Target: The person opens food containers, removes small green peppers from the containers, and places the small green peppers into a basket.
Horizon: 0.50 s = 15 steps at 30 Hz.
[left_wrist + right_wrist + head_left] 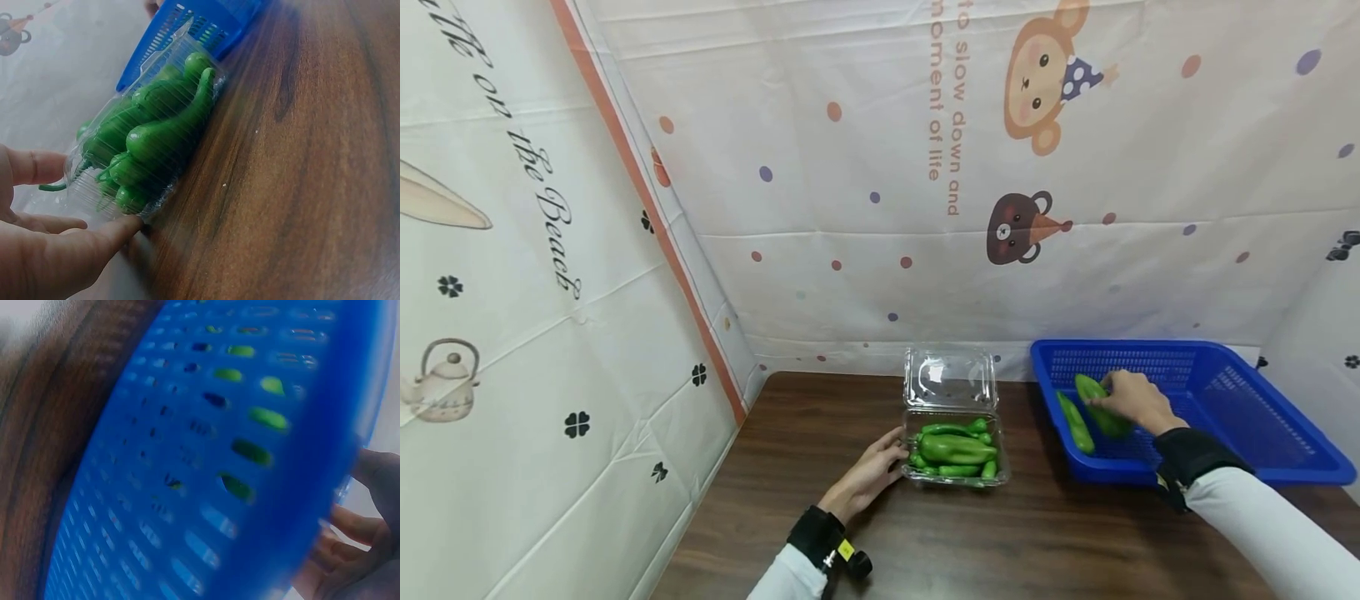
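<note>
I judged the heaped clear plastic clamshell box [956, 454], steadied by flat left hand [868, 475] fingers, might overflow if my right hand [1131, 400], gripping a green pepper [1101, 406] inside the blue slotted plastic basket [1247, 417], added it.

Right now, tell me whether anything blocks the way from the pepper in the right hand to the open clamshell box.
Nothing visible does. The right hand grips a green pepper in the blue basket; only the basket's low wall and bare table separate it from the clamshell box.
</note>
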Motion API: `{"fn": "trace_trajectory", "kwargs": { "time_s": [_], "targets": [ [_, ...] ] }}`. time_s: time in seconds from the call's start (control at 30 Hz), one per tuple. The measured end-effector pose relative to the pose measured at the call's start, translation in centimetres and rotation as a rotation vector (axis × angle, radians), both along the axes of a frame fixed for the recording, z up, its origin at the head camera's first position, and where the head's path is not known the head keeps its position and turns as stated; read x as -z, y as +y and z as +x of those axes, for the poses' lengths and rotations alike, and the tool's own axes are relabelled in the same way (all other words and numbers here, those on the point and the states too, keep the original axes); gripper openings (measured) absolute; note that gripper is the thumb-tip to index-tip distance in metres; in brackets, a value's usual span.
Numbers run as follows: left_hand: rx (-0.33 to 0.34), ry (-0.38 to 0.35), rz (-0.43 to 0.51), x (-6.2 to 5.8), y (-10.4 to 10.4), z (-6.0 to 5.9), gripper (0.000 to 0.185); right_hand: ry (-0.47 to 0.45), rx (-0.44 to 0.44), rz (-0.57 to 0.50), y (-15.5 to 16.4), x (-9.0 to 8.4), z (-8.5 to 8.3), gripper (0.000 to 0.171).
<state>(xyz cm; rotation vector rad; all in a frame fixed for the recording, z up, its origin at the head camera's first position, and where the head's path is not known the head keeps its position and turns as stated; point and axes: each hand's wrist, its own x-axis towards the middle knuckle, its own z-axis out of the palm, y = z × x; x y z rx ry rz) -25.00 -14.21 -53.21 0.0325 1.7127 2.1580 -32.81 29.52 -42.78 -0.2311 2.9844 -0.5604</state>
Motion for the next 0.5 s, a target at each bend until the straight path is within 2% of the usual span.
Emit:
{"fn": "trace_trajectory", "kwargs": {
  "time_s": [0.27,0.5],
  "targets": [
    [-0.003,-0.005,0.006,0.1,0.3,-0.2,0.072,-0.059,-0.013,0.002,-0.4,1.0,0.2,0.056],
    [-0.002,-0.008,0.014,0.0,0.3,-0.3,0.074,-0.127,-0.022,0.064,-0.2,1.3,0.1,0.054]
  ]
}}
